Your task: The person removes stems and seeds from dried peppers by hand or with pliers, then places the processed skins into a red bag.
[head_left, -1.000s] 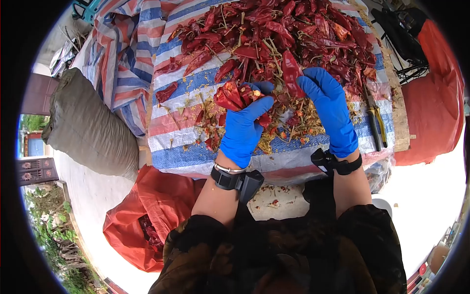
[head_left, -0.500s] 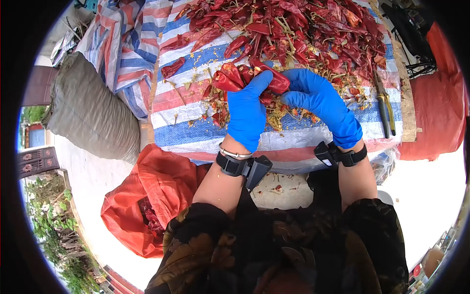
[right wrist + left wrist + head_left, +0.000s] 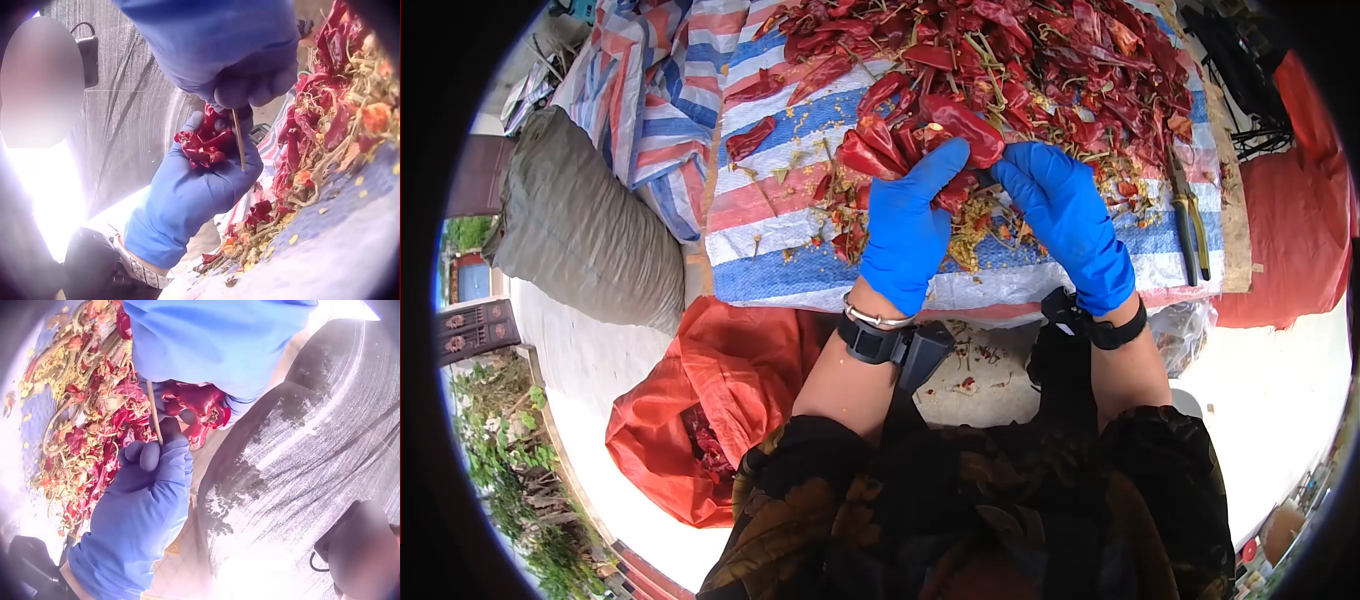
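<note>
My left hand [image 3: 908, 230], in a blue glove, grips a bunch of dried red chili peppers [image 3: 868, 152] over the near part of the pile. A larger glossy chili pepper [image 3: 962, 126] lies under its thumb, blunt end toward the right. The right hand [image 3: 1068, 215], also gloved in blue, is close beside it with fingers bent at that pepper's end. In the right wrist view, a thin pale stem [image 3: 239, 140] sticks out from the right hand's pinched fingers. Crumpled red peppers [image 3: 203, 147] show in the left palm there.
A heap of dried chilies [image 3: 1050, 70] with loose stems and yellow seeds covers the striped sheet [image 3: 780, 280]. A tool with black and yellow handles [image 3: 1188, 235] lies at right. An opened red sack [image 3: 700, 380], a grey sack [image 3: 590, 220] and another red sack [image 3: 1290, 240] stand around.
The right hand has brought a long chili from the heap leftward to the left hand. That pepper now sits under the left thumb, turned crosswise. The head view has shifted slightly.
</note>
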`<state>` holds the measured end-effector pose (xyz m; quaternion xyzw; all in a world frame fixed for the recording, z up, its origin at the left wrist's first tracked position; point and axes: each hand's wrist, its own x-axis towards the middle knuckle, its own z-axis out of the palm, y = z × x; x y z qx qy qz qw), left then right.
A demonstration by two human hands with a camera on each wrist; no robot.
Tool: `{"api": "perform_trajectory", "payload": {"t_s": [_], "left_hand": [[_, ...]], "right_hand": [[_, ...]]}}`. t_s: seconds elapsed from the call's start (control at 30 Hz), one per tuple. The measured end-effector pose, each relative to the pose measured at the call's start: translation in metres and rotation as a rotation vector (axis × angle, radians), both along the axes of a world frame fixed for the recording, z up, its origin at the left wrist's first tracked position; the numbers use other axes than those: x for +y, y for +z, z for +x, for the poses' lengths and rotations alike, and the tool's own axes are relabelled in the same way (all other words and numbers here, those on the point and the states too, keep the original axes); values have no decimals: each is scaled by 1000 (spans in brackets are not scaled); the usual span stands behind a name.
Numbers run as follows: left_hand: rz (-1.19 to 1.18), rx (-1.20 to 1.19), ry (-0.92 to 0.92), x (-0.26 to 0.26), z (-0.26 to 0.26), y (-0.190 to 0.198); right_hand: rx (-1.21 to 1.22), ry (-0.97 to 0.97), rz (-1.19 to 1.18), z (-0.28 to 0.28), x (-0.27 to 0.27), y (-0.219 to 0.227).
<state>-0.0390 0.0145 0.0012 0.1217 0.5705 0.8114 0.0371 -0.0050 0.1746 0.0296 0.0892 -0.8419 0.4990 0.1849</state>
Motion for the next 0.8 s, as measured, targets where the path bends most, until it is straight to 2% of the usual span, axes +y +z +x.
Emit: {"api": "perform_trajectory", "payload": {"t_s": [0.07, 0.1, 0.13, 0.17, 0.2, 0.27, 0.3, 0.33, 0.4, 0.47, 0.5, 0.53, 0.6, 0.63, 0.7, 0.73, 0.8], "left_hand": [[-605, 429, -78, -8, 1, 2], [-606, 425, -81, -4, 0, 4], [-230, 74, -179, 3, -1, 7], [-43, -98, -235, 7, -1, 11], [149, -274, -265, 11, -1, 17], [595, -504, -422, 14, 3, 30], [595, -506, -423, 14, 2, 27], [648, -476, -460, 12, 0, 21], [700, -446, -500, 10, 0, 21], [549, -571, -241, 9, 4, 30], [497, -594, -201, 8, -1, 16], [497, -596, -200, 7, 0, 8], [272, -353, -200, 6, 1, 0], [197, -272, -197, 5, 2, -2], [-451, 328, -82, -2, 5, -2], [-451, 327, -85, -3, 7, -1], [-250, 236, -220, -5, 10, 0]], "right_hand": [[3, 77, 286, 2, 5, 9], [-1, 77, 285, 3, 8, 12], [-86, 213, 161, 4, 11, 14], [-167, 349, 35, 4, 14, 17], [-168, 349, 34, 6, 16, 23], [-675, 426, -460, 11, 19, 34], [-676, 425, -461, 11, 18, 30], [-489, 425, -454, 11, 14, 23], [-301, 420, -444, 10, 9, 20], [-503, 274, -333, 7, 5, 22], [-306, 103, -61, 8, -3, 24], [-308, 103, -61, 8, -2, 18], [40, 39, 148, 6, -1, 5], [39, 38, 148, 7, 0, 4], [-109, 202, 197, 10, 2, 6], [-110, 199, 196, 10, 3, 5], [-481, 452, -462, 10, 6, 4]]}}
